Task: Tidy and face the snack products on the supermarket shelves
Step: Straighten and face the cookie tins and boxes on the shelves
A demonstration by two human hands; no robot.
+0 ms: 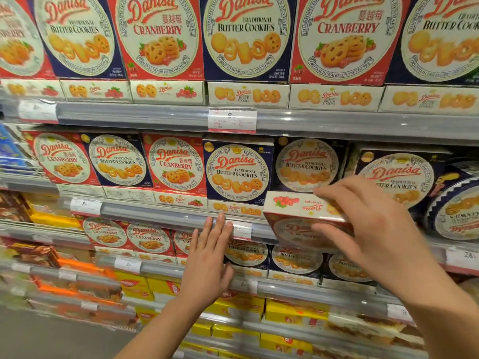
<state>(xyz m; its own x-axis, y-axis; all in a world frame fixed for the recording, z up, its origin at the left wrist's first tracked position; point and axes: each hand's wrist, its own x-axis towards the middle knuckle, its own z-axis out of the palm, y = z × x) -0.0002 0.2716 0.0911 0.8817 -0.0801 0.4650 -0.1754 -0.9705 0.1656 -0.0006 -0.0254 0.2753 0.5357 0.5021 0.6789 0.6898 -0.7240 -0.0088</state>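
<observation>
Red box out of place among the blue

The right hand (pixel 368 224) pinches a cranberry box (pixel 298 218), tilted face-down, off the middle shelf (pixel 155 212) before the butter-cookie boxes (pixel 307 164). The left hand (pixel 207 260) hangs flat-fingered, holding nothing. Best to turn the front outward, carry it left to the red facings (pixel 176 164) and set it flush with their fronts

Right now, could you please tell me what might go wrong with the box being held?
1. The right hand holds the red cranberry box upside down in front of blue butter cookie boxes; it may be shelved in the wrong row or inverted.
2. The left hand is open and does not support it, so it might slip.
</observation>
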